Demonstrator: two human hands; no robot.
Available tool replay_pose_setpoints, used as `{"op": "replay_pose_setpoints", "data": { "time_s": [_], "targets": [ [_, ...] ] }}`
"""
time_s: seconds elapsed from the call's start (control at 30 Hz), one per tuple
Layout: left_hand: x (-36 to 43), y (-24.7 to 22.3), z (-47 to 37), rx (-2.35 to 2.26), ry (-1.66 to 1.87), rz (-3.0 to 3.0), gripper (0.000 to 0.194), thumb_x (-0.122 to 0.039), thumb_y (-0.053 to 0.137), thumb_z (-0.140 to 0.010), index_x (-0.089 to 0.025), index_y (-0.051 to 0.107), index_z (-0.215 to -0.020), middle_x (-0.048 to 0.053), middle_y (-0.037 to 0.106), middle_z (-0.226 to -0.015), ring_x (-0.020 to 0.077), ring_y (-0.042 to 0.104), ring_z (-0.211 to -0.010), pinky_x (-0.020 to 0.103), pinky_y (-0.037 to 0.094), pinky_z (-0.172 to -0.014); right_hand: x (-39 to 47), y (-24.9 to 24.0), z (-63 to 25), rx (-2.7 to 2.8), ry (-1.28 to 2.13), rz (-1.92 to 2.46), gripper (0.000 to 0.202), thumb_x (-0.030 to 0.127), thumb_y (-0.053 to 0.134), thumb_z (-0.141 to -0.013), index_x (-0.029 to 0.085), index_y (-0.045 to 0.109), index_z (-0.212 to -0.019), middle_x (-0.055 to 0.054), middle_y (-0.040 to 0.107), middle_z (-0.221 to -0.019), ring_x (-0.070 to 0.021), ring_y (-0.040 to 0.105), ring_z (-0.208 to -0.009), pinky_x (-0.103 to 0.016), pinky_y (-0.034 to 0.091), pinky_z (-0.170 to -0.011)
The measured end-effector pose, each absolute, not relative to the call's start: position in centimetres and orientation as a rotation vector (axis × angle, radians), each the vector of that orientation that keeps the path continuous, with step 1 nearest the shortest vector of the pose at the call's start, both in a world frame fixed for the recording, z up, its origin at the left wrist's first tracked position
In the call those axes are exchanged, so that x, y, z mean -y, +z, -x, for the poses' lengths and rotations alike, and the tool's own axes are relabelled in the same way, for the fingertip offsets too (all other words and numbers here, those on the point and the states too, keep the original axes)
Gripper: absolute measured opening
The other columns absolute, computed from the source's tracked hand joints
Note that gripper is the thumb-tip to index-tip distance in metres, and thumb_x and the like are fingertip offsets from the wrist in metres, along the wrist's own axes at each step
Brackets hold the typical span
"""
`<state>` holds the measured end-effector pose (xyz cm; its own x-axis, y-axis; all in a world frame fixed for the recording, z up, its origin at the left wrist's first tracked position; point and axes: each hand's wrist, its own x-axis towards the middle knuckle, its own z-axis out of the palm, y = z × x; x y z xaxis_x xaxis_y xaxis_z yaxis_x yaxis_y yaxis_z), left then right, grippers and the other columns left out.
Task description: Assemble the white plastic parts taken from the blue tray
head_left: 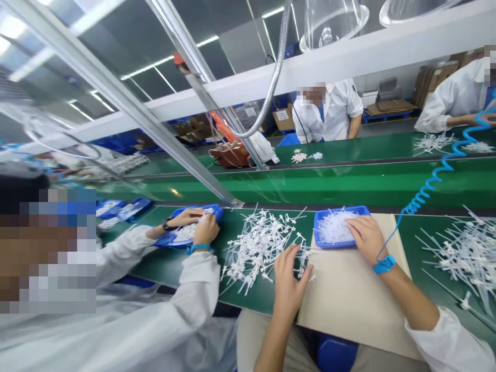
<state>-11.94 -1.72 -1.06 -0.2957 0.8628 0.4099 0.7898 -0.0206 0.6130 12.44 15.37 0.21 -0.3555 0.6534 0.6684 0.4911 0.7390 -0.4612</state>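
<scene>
My left hand (290,276) is open over the edge of the green bench, thumb and fingers apart. Beside it lies a heap of thin translucent tubes with white plastic fittings (258,248). A few of these pieces lie just behind its fingertips. My right hand (368,237) reaches over the rim of a blue tray (343,246). Its fingers are bent together at the short, clear-white plastic pieces (335,226) in the tray; what they pinch is too small to make out. A blue wrist strap (384,264) with a coiled cord circles my right wrist.
A cardboard sheet (352,289) lies before me. Another tube heap (463,253) is at right. To my left, a co-worker's hands (203,227) work over another blue tray (166,238). A metal post (194,170) and a coiled blue cord (430,183) cross the space ahead.
</scene>
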Motion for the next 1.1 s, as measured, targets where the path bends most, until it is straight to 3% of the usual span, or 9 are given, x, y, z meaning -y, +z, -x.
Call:
{"op": "replay_pose_setpoints", "data": {
  "time_s": [0.07,0.17,0.33,0.47,0.57,0.73,0.93,1.1],
  "targets": [
    [1.2,-1.6,12.3,-2.156,1.081,-1.873,0.063,-0.038,0.072,-0.095,-0.026,0.054,-0.154,0.016,0.049,-0.163,0.0382,0.042,-0.153,0.062,0.037,-0.124,-15.4,-0.2,-12.5,2.051,0.214,0.863,0.031,0.029,0.05,-0.111,0.021,0.08,-0.116,-0.01,0.082,-0.11,-0.0293,0.072,-0.099,-0.047,0.057,-0.093],
    [0.6,-2.6,12.0,-2.185,0.879,-1.897,0.074,-0.035,0.076,-0.091,-0.029,0.049,-0.159,0.015,0.038,-0.172,0.0409,0.035,-0.158,0.065,0.035,-0.123,-15.6,-0.9,-12.5,2.108,0.21,0.859,0.032,0.026,0.049,-0.11,0.02,0.079,-0.117,-0.011,0.082,-0.11,-0.0301,0.074,-0.1,-0.048,0.058,-0.092],
    [0.0,-2.9,11.6,-2.284,0.88,-1.859,0.061,-0.024,0.069,-0.092,-0.027,0.057,-0.151,0.017,0.045,-0.162,0.0386,0.043,-0.151,0.062,0.039,-0.121,-15.7,-1.1,-12.7,2.125,0.223,0.85,0.034,0.02,0.046,-0.107,0.022,0.076,-0.125,-0.01,0.081,-0.115,-0.029,0.074,-0.106,-0.051,0.059,-0.099],
    [-1.0,-2.6,12.9,-2.318,0.94,-1.855,0.054,-0.02,0.067,-0.092,-0.022,0.061,-0.145,0.019,0.044,-0.158,0.0382,0.047,-0.147,0.058,0.044,-0.12,-15.6,-0.9,-12.6,2.148,0.185,0.915,0.035,0.022,0.048,-0.106,0.02,0.074,-0.13,-0.012,0.08,-0.117,-0.0305,0.073,-0.107,-0.053,0.058,-0.1],
    [-1.8,-2.4,14.1,-2.319,0.875,-1.865,0.043,-0.018,0.065,-0.093,-0.02,0.065,-0.136,0.017,0.051,-0.149,0.0356,0.055,-0.138,0.054,0.048,-0.117,-15.7,-1.1,-12.6,2.172,0.161,0.939,0.038,0.023,0.048,-0.105,0.02,0.072,-0.134,-0.012,0.079,-0.121,-0.0324,0.071,-0.11,-0.054,0.058,-0.101],
    [-2.9,-1.6,14.6,-2.393,0.729,-1.818,0.038,-0.014,0.061,-0.093,-0.021,0.066,-0.13,0.013,0.06,-0.134,0.0306,0.064,-0.119,0.044,0.057,-0.1,-15.9,-1.7,-12.8,2.219,0.126,0.928,0.04,0.026,0.048,-0.106,0.019,0.071,-0.138,-0.012,0.078,-0.125,-0.0342,0.068,-0.114,-0.056,0.057,-0.102],
    [-3.4,-0.9,14.2,-2.367,0.606,-1.964,0.026,-0.023,0.067,-0.095,-0.021,0.064,-0.121,0.011,0.063,-0.128,0.0304,0.062,-0.115,0.044,0.053,-0.1,-16.2,-2.4,-12.9,2.226,0.125,0.927,0.038,0.031,0.052,-0.106,0.022,0.073,-0.136,-0.013,0.078,-0.123,-0.0347,0.068,-0.114,-0.055,0.058,-0.1],
    [-3.9,-0.8,14.1,-2.293,0.688,-1.896,0.027,-0.004,0.059,-0.087,-0.021,0.061,-0.107,0.009,0.064,-0.113,0.0278,0.062,-0.109,0.039,0.05,-0.096,-16.8,-2.8,-13.1,2.248,0.103,0.902,0.032,0.028,0.052,-0.106,0.02,0.077,-0.125,-0.012,0.08,-0.115,-0.0339,0.068,-0.107,-0.053,0.057,-0.098]
  ]
}}
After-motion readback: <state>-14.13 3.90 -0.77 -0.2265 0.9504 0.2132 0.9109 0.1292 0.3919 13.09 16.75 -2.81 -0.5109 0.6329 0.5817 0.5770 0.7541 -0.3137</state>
